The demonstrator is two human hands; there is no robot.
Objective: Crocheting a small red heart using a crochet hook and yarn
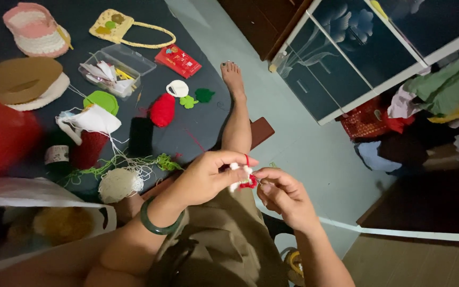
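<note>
My left hand (208, 176) pinches a small red and white crochet piece (244, 179), with red yarn looped over its forefinger. A green bangle (152, 223) sits on that wrist. My right hand (285, 194) is closed just right of the piece, fingertips touching it; a thin hook or needle in it is too small to make out. Both hands hover above my lap in olive trousers (229, 239). My bare leg and foot (235, 101) stretch forward on the floor.
On the dark mat (197, 127) lie a red crochet ball (162, 109), green and white crochet bits (189, 95), a clear plastic box (117, 68), a cream yarn ball (118, 184), a yellow crochet bag (113, 25) and a pink hat (35, 29). A white bag (27, 223) sits left; a cabinet (346, 58) right.
</note>
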